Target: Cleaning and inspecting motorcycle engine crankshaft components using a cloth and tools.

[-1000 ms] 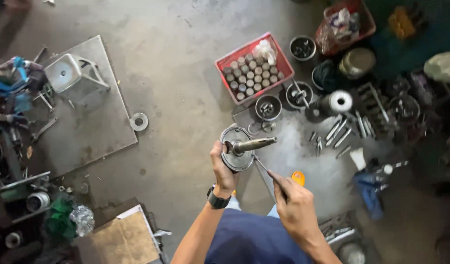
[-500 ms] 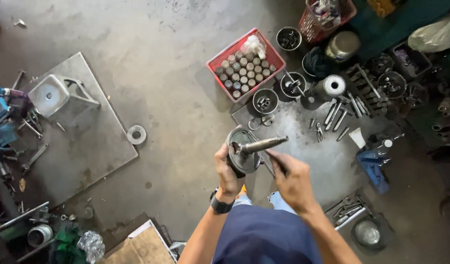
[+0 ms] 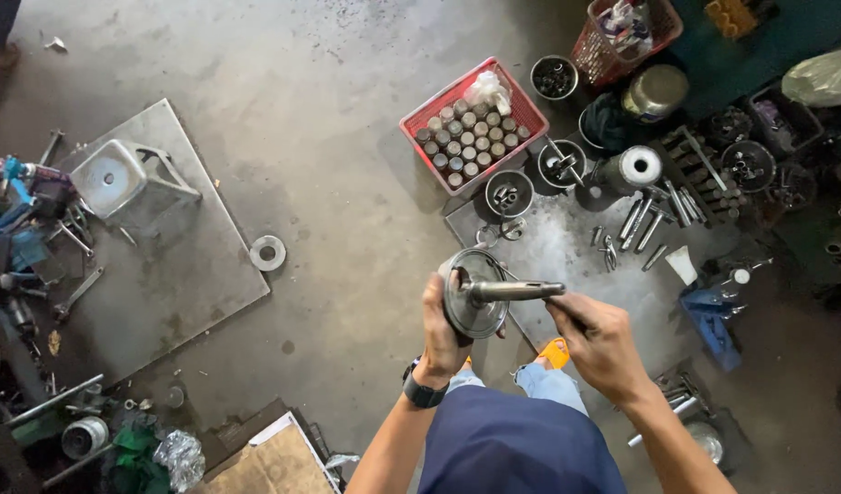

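Left hand (image 3: pixel 443 334) clamped on the rim of a round metal flanged shaft (image 3: pixel 480 295), a worker holds the part chest-high over a concrete floor (image 3: pixel 329 110), shaft end pointing right. Right hand (image 3: pixel 603 343) curls closed just below the shaft; what it grips cannot be told. Beyond sit a steel plate (image 3: pixel 192 274), a red crate (image 3: pixel 521 105) of cylinders and a loose metal ring (image 3: pixel 267 252).

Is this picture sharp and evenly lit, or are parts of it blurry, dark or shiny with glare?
Head view: mostly sharp; the left hand, right hand and metal shaft are clear. Light is soft and even on the concrete floor, with a pale sheen on the metal plate; the right and lower-left edges fall dark.
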